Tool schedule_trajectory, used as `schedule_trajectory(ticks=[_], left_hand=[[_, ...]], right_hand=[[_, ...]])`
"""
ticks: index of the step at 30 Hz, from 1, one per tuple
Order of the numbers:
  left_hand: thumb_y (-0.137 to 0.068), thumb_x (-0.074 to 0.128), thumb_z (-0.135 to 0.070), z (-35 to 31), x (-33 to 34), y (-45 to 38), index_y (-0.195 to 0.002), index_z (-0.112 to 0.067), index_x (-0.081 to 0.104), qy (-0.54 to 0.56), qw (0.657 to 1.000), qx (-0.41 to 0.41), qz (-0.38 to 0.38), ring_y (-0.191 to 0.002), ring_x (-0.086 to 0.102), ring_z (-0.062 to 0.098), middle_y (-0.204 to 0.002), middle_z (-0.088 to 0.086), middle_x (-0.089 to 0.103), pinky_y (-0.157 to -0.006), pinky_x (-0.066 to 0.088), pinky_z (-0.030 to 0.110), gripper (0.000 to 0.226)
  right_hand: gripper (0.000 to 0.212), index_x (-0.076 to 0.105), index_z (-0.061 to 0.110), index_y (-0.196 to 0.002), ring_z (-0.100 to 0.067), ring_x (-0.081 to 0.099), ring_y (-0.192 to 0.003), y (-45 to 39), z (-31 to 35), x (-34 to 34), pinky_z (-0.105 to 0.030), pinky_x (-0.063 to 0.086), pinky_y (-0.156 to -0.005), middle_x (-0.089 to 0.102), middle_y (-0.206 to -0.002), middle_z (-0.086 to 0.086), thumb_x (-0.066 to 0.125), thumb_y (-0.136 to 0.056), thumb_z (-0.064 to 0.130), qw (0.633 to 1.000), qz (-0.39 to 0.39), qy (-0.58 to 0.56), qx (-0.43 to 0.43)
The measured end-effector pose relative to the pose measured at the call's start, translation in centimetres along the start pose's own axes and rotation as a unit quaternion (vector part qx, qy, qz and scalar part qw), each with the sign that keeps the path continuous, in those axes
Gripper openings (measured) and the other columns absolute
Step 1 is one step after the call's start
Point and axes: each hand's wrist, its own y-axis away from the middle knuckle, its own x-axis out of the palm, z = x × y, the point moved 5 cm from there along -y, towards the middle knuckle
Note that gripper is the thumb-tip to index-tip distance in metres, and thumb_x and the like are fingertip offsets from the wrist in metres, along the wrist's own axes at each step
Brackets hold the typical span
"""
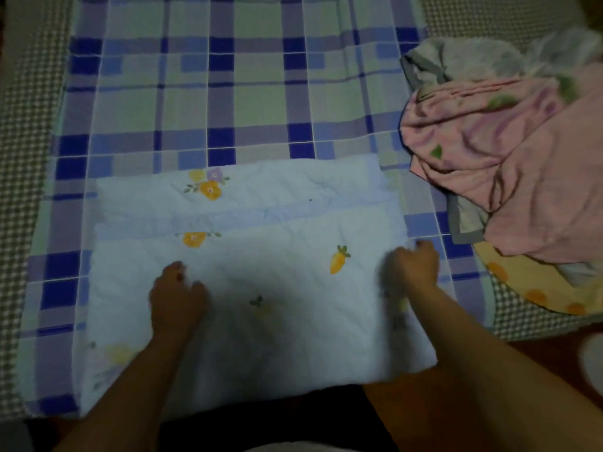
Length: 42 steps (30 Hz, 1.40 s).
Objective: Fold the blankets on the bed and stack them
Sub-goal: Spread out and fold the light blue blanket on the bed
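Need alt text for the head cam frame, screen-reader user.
Two bare hands rest on a folded pale blue quilt with flower and carrot prints, the left hand on its middle, the right hand at its right edge. It lies on a blue plaid sheet; unfolded pink and grey blankets are heaped to the right.

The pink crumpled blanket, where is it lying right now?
In the head view, the pink crumpled blanket lies heaped at the right side of the bed, right of the folded white floral blanket, over a grey-edged blanket.
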Motion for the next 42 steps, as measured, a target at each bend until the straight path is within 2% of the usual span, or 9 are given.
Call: schedule_trajectory(ticks=[6, 10, 13, 16, 18, 24, 30, 35, 42], left_hand=[[-0.099, 0.056, -0.022, -18.8, 11.3, -4.9, -0.121, -0.014, 0.064, -0.046, 0.966, 0.216, 0.134, -0.106, 0.061, 0.022, -0.118, 0.008, 0.067, -0.091, 0.041, 0.029, 0.025], [-0.098, 0.057, -0.029, -28.2, 17.8, -5.4, -0.123, -0.015, 0.058, -0.007, 0.953, 0.259, 0.159, -0.103, 0.063, 0.024, -0.111, 0.007, 0.066, -0.090, 0.049, 0.032, 0.028], [-0.084, 0.069, -0.057, -33.0, 22.9, -5.9, -0.135, -0.018, 0.041, -0.017, 0.962, 0.216, 0.166, -0.109, 0.058, 0.027, -0.123, 0.009, 0.053, -0.087, 0.051, 0.037, 0.070], [-0.070, 0.072, -0.071, -34.5, 26.1, -6.6, -0.147, -0.023, 0.019, -0.066, 0.975, 0.127, 0.167, -0.124, 0.047, 0.036, -0.142, 0.011, 0.033, -0.098, 0.049, 0.052, 0.105], [-0.076, 0.076, -0.057, -34.3, 26.4, -7.0, -0.145, -0.020, 0.021, -0.083, 0.981, 0.106, 0.142, -0.118, 0.051, 0.036, -0.137, 0.012, 0.039, -0.093, 0.051, 0.050, 0.096], [-0.089, 0.061, -0.016, -30.2, 24.0, -9.9, -0.097, -0.007, 0.061, 0.014, 0.996, 0.037, 0.082, -0.088, 0.065, 0.034, -0.089, 0.013, 0.066, -0.076, 0.056, 0.043, 0.013], [-0.092, 0.055, -0.057, -31.9, 22.2, -7.8, -0.101, -0.011, 0.058, 0.057, 0.977, 0.115, 0.169, -0.080, 0.066, 0.023, -0.086, 0.007, 0.067, -0.075, 0.055, 0.037, 0.047], [-0.083, 0.066, -0.062, -31.1, 22.3, -6.3, -0.114, -0.027, 0.041, 0.038, 0.964, 0.034, 0.263, -0.085, 0.071, 0.021, -0.098, 0.006, 0.070, -0.081, 0.059, 0.041, 0.052], [-0.100, 0.054, -0.034, -30.0, 19.3, -5.6, -0.110, -0.022, 0.048, -0.016, 0.982, 0.162, 0.095, -0.077, 0.067, 0.022, -0.083, 0.000, 0.064, -0.059, 0.047, 0.026, 0.017]], right_hand=[[0.069, 0.037, 0.001, -0.145, -0.039, 0.047, -0.131, -13.5, 7.9, 5.6, -0.040, 0.038, -0.108, 0.048, -0.143, -0.022, 0.060, -0.090, 0.036, 0.989, 0.101, 0.082, -0.066], [0.036, 0.062, 0.010, -0.113, -0.029, 0.057, -0.104, -11.3, 7.5, 6.3, -0.041, 0.049, -0.092, 0.061, -0.109, -0.013, 0.060, -0.089, 0.037, 0.971, 0.006, 0.080, -0.226], [0.028, 0.065, 0.014, -0.112, -0.022, 0.053, -0.099, -7.5, 6.9, 5.7, -0.030, 0.047, -0.086, 0.059, -0.108, -0.008, 0.067, -0.086, 0.025, 0.908, -0.011, 0.042, -0.417], [0.032, 0.066, 0.013, -0.116, -0.017, 0.056, -0.093, -5.3, 6.0, 5.3, -0.023, 0.045, -0.080, 0.062, -0.108, -0.005, 0.060, -0.090, 0.031, 0.836, 0.169, 0.019, -0.521], [0.029, 0.068, 0.013, -0.109, -0.016, 0.062, -0.085, -6.6, 5.4, 5.1, -0.025, 0.050, -0.078, 0.065, -0.098, 0.000, 0.052, -0.094, 0.032, 0.865, 0.257, -0.062, -0.427], [0.027, 0.064, 0.009, -0.118, -0.030, 0.061, -0.106, -16.5, 7.0, 5.5, -0.037, 0.046, -0.091, 0.067, -0.109, -0.009, 0.056, -0.096, 0.022, 0.975, 0.116, -0.026, -0.188], [0.036, 0.041, 0.023, -0.058, -0.012, 0.043, -0.057, -12.1, 11.5, 7.5, -0.025, 0.035, -0.066, 0.042, -0.057, 0.007, 0.054, -0.091, 0.019, 0.931, 0.174, -0.011, -0.320], [0.023, 0.068, 0.004, -0.111, -0.020, 0.057, -0.107, -6.5, 11.0, 9.1, -0.032, 0.047, -0.097, 0.062, -0.117, -0.011, 0.055, -0.093, 0.009, 0.914, 0.227, -0.068, -0.331], [0.035, 0.069, 0.004, -0.119, -0.014, 0.060, -0.115, -6.9, 9.7, 7.7, -0.016, 0.043, -0.104, 0.067, -0.124, -0.010, 0.048, -0.093, -0.006, 0.876, 0.314, -0.181, -0.318]])
